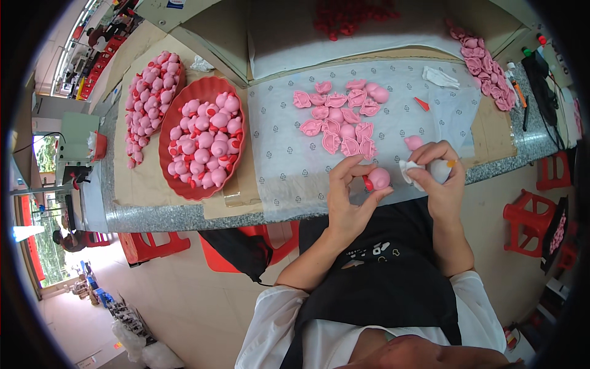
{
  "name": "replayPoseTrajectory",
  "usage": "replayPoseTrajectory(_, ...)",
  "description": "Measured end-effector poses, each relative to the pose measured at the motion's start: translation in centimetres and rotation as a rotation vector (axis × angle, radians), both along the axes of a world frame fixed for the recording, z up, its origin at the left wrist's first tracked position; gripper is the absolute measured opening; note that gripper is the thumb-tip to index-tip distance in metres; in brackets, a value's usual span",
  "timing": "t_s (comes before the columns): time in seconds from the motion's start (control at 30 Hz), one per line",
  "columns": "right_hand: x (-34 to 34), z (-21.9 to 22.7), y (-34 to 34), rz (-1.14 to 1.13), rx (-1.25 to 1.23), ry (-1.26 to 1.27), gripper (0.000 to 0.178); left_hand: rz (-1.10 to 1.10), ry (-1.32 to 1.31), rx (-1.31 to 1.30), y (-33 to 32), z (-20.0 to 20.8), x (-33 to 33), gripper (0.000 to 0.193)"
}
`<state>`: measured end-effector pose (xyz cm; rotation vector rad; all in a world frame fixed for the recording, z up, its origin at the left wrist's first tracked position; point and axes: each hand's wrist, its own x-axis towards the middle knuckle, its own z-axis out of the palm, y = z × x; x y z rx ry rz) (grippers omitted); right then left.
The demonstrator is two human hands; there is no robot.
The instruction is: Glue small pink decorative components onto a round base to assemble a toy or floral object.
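Observation:
My left hand [345, 200] pinches a round pink toy piece [380, 178] with a red part on its left side, just above the table's front edge. My right hand [445, 190] is closed around a small white bottle [440, 170] with a yellow-orange tip; a crumpled white cloth [408, 171] is pinched in its fingers too. Beyond this hand a smaller pink piece [413, 142] lies on the white printed sheet [279, 154]. Farther off, hollow pink shell-like pieces [336, 100] and a few round pink ones [379, 94] lie together on that sheet.
A red scalloped basin [241, 144] full of pink-and-red pieces stands at left, beside another heap [147, 92]. More pink shells [488, 71] are piled at far right. A red pointed scrap [421, 104] and white cloth [440, 77] lie on the sheet. Red stools [531, 215] stand around.

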<state>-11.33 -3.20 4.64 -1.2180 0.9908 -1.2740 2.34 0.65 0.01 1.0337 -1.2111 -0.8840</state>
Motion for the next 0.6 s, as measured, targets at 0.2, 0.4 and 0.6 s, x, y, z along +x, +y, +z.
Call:
replayPoseTrajectory(0.2,1.6,-1.0,1.0,0.063,-0.285,0.324,0.013,0.051,-0.126,-0.039,0.3,-0.6,0.2,0.056)
replayPoseTrajectory(0.4,0.5,-1.0,-0.1,0.058,-0.067,0.144,0.015,0.043,-0.040,-0.156,0.4,-0.4,-0.2,0.052)
replayPoseTrajectory(0.6,1.2,-0.5,0.0,0.330,0.042,0.110,0.014,0.004,-0.050,-0.182,-0.2,-1.1,0.3,0.052)
